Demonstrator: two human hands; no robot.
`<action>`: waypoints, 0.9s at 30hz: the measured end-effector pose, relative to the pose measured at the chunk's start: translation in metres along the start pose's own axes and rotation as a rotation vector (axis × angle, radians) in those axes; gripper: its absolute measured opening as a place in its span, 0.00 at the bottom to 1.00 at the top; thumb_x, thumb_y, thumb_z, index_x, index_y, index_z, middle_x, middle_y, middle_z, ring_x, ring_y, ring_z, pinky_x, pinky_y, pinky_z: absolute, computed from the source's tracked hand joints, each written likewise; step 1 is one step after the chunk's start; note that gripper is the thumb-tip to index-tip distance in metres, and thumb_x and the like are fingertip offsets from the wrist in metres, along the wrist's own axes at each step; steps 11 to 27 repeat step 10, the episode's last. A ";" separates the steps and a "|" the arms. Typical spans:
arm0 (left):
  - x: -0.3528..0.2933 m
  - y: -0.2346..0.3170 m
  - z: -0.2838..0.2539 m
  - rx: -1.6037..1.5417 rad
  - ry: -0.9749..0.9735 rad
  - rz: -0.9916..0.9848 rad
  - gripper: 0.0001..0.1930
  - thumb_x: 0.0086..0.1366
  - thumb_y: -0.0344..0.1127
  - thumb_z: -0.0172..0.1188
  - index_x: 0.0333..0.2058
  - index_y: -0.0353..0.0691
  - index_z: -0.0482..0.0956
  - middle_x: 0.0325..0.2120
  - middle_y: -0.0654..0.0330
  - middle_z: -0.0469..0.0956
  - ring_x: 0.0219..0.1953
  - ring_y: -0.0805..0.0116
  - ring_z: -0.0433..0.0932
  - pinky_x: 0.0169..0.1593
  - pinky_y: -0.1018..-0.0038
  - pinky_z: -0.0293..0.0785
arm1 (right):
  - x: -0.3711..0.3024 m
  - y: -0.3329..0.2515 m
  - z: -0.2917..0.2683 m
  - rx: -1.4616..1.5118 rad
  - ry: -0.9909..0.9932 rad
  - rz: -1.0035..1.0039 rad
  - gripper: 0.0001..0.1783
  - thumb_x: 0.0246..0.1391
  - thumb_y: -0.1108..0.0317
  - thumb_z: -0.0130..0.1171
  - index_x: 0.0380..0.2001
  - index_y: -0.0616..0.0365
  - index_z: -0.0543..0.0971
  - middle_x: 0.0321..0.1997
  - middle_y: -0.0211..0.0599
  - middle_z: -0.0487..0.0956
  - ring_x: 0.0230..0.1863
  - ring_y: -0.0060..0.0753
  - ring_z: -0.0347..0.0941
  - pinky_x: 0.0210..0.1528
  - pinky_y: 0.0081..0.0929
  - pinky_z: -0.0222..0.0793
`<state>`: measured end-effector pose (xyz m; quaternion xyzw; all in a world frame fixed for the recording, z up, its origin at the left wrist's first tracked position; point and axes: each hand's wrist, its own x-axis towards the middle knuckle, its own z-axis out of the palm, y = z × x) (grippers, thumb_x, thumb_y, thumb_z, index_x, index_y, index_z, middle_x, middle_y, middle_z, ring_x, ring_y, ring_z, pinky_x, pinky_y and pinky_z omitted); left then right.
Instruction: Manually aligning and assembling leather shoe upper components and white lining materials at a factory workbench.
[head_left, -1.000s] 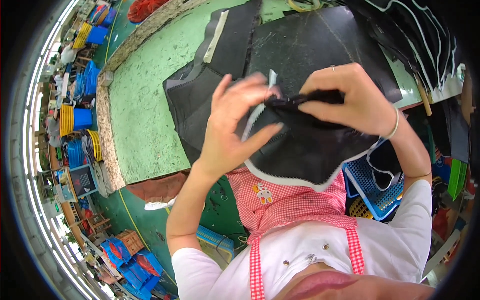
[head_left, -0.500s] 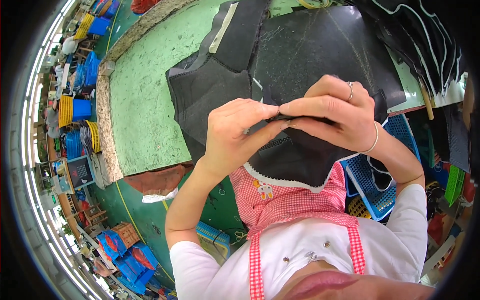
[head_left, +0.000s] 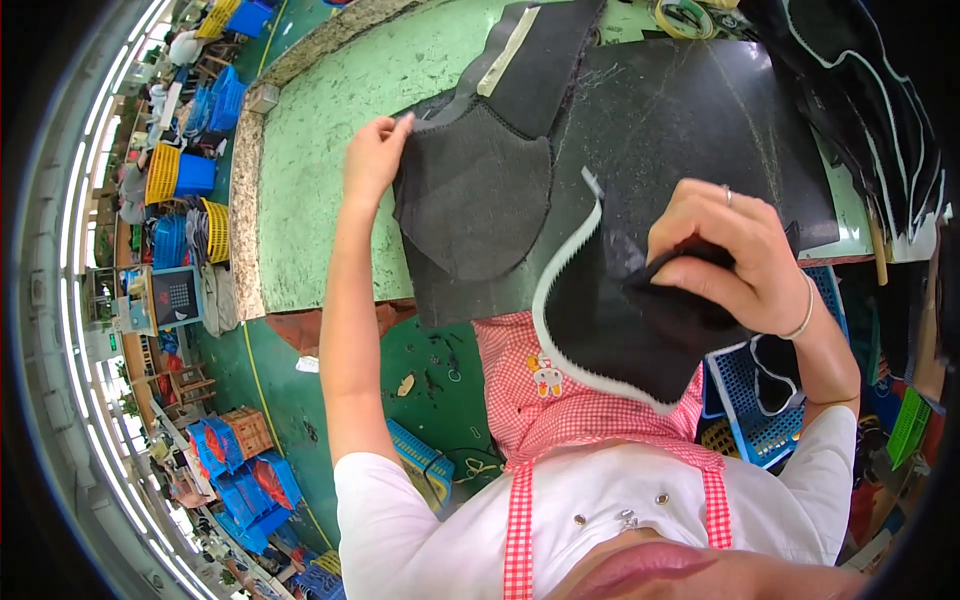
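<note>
My right hand [head_left: 735,255] is closed on a black shoe-upper piece [head_left: 640,320], thumb and fingers pinching its upper edge. The piece hangs over my lap, its white jagged border curving down the left side and along the bottom. Farther left, my left hand [head_left: 378,160] pinches the upper-left corner of a dark grey cut piece [head_left: 475,195]. That piece lies nearly flat on the worktable, its rounded edge toward me. A black panel with a pale strip [head_left: 510,50] lies just beyond it.
A black cutting mat [head_left: 690,130] covers the right part of the green worktable [head_left: 320,180]. Tape rolls [head_left: 685,18] sit at the far edge. Black pieces with white edges [head_left: 860,110] hang at right. A blue basket [head_left: 765,430] stands below, beside my right arm.
My hands have parted. The left hand let go of the black shoe-upper piece and moved left to the grey piece's corner. My right hand keeps the black piece, which now hangs turned.
</note>
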<state>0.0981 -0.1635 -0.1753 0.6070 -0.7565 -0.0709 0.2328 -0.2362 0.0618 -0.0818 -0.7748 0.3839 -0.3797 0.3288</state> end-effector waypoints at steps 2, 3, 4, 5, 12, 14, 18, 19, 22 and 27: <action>0.001 0.011 -0.003 -0.272 -0.150 0.052 0.19 0.66 0.47 0.58 0.22 0.38 0.74 0.16 0.68 0.69 0.21 0.75 0.62 0.28 0.75 0.59 | 0.002 -0.001 0.001 0.084 -0.036 -0.035 0.07 0.50 0.72 0.64 0.32 0.61 0.77 0.31 0.38 0.77 0.34 0.42 0.76 0.36 0.30 0.70; -0.005 0.025 -0.007 -0.501 -0.067 0.073 0.18 0.67 0.44 0.59 0.23 0.37 0.74 0.17 0.72 0.67 0.22 0.79 0.60 0.27 0.78 0.55 | 0.004 -0.001 0.001 0.079 -0.029 -0.035 0.07 0.50 0.72 0.64 0.32 0.61 0.77 0.31 0.38 0.77 0.34 0.42 0.76 0.36 0.30 0.70; -0.013 0.051 -0.013 -0.742 0.014 0.095 0.17 0.67 0.42 0.59 0.23 0.37 0.75 0.18 0.76 0.64 0.23 0.84 0.57 0.26 0.81 0.52 | 0.005 -0.004 -0.001 0.186 -0.067 -0.053 0.07 0.51 0.72 0.64 0.32 0.61 0.77 0.32 0.38 0.77 0.33 0.42 0.76 0.36 0.30 0.70; -0.024 0.079 -0.025 -0.937 0.013 0.056 0.11 0.66 0.35 0.62 0.25 0.36 0.77 0.19 0.79 0.63 0.23 0.89 0.56 0.25 0.84 0.48 | 0.006 -0.006 -0.001 0.304 -0.109 -0.081 0.07 0.51 0.72 0.64 0.32 0.61 0.77 0.32 0.38 0.78 0.33 0.41 0.76 0.36 0.30 0.70; -0.061 0.126 -0.054 -1.053 -0.155 0.126 0.10 0.65 0.32 0.61 0.43 0.33 0.81 0.35 0.66 0.81 0.36 0.82 0.76 0.38 0.88 0.68 | 0.040 -0.019 0.005 0.281 -0.035 -0.183 0.07 0.54 0.69 0.64 0.34 0.59 0.78 0.33 0.41 0.79 0.33 0.40 0.77 0.35 0.27 0.70; -0.061 0.126 -0.054 -1.053 -0.155 0.126 0.10 0.65 0.32 0.61 0.43 0.33 0.81 0.35 0.66 0.81 0.36 0.82 0.76 0.38 0.88 0.68 | 0.040 -0.019 0.005 0.281 -0.035 -0.183 0.07 0.54 0.69 0.64 0.34 0.59 0.78 0.33 0.41 0.79 0.33 0.40 0.77 0.35 0.27 0.70; -0.061 0.126 -0.054 -1.053 -0.155 0.126 0.10 0.65 0.32 0.61 0.43 0.33 0.81 0.35 0.66 0.81 0.36 0.82 0.76 0.38 0.88 0.68 | 0.040 -0.019 0.005 0.281 -0.035 -0.183 0.07 0.54 0.69 0.64 0.34 0.59 0.78 0.33 0.41 0.79 0.33 0.40 0.77 0.35 0.27 0.70; -0.061 0.126 -0.054 -1.053 -0.155 0.126 0.10 0.65 0.32 0.61 0.43 0.33 0.81 0.35 0.66 0.81 0.36 0.82 0.76 0.38 0.88 0.68 | 0.040 -0.019 0.005 0.281 -0.035 -0.183 0.07 0.54 0.69 0.64 0.34 0.59 0.78 0.33 0.41 0.79 0.33 0.40 0.77 0.35 0.27 0.70; -0.061 0.126 -0.054 -1.053 -0.155 0.126 0.10 0.65 0.32 0.61 0.43 0.33 0.81 0.35 0.66 0.81 0.36 0.82 0.76 0.38 0.88 0.68 | 0.040 -0.019 0.005 0.281 -0.035 -0.183 0.07 0.54 0.69 0.64 0.34 0.59 0.78 0.33 0.41 0.79 0.33 0.40 0.77 0.35 0.27 0.70; -0.061 0.126 -0.054 -1.053 -0.155 0.126 0.10 0.65 0.32 0.61 0.43 0.33 0.81 0.35 0.66 0.81 0.36 0.82 0.76 0.38 0.88 0.68 | 0.040 -0.019 0.005 0.281 -0.035 -0.183 0.07 0.54 0.69 0.64 0.34 0.59 0.78 0.33 0.41 0.79 0.33 0.40 0.77 0.35 0.27 0.70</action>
